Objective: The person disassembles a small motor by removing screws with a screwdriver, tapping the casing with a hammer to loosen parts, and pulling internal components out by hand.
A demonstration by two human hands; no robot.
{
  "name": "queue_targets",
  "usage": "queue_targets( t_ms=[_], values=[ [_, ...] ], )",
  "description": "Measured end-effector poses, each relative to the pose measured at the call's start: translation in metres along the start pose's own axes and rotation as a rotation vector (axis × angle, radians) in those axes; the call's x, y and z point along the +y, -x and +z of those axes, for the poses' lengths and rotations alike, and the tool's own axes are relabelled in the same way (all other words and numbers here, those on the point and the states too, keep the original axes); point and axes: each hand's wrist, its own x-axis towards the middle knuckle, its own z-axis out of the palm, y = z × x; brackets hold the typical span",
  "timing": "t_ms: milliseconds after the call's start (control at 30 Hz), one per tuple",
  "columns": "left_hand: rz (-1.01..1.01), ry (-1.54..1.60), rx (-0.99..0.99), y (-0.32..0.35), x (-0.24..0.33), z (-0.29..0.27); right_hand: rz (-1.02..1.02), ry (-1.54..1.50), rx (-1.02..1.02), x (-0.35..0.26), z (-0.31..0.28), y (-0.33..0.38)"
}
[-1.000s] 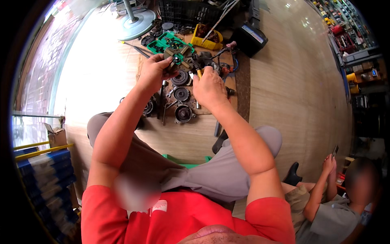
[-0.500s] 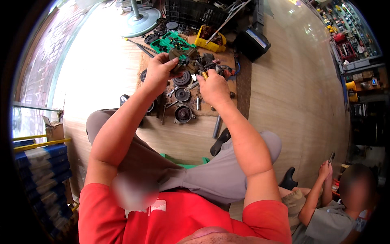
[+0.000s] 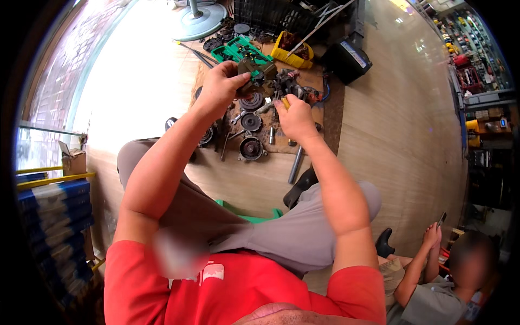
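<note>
My left hand (image 3: 216,89) grips a blocky, olive-brown metal machine part (image 3: 263,72) by its left side, the thumb lying on top. Closed around a small tool with a yellow handle (image 3: 285,103), my right hand (image 3: 296,118) is just to the right and nearer to me. Its working end is too small to make out. Beneath both hands is a worn brown board (image 3: 281,142) with dark round parts: a ribbed disc (image 3: 251,122) and a round housing with lugs (image 3: 252,148). A wrench (image 3: 237,117) and a silver socket (image 3: 271,135) lie by them.
Beyond the hands are a green tool case (image 3: 230,52), a yellow bin (image 3: 280,53) of parts and a black battery (image 3: 346,60). A metal pipe (image 3: 296,165) lies near my shoe. At the lower right a person (image 3: 433,300) sits holding a phone.
The whole scene has shifted slightly to the right in the picture as my head turned. Both hands keep their holds, and the olive-brown part shows at a slightly different tilt.
</note>
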Motion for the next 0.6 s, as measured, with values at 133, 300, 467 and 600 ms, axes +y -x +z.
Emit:
queue_targets(
  t_ms=[133, 300, 467, 600],
  values=[
    [0.023, 0.001, -0.064, -0.001, 0.007, -0.004, 0.022, -0.058, -0.048, -0.004, -0.006, 0.004],
    [-0.063, -0.073, -0.027, 0.003, 0.016, 0.003, 0.082, -0.037, 0.019, -0.017, -0.001, 0.019],
    [-0.005, -0.072, 0.019, 0.008, 0.012, 0.008, 0.030, -0.056, 0.076, -0.013, 0.002, 0.023],
    [0.038, -0.045, 0.039, 0.005, 0.009, 0.007, 0.126, -0.239, -0.082, -0.014, -0.004, 0.020]
  ],
)
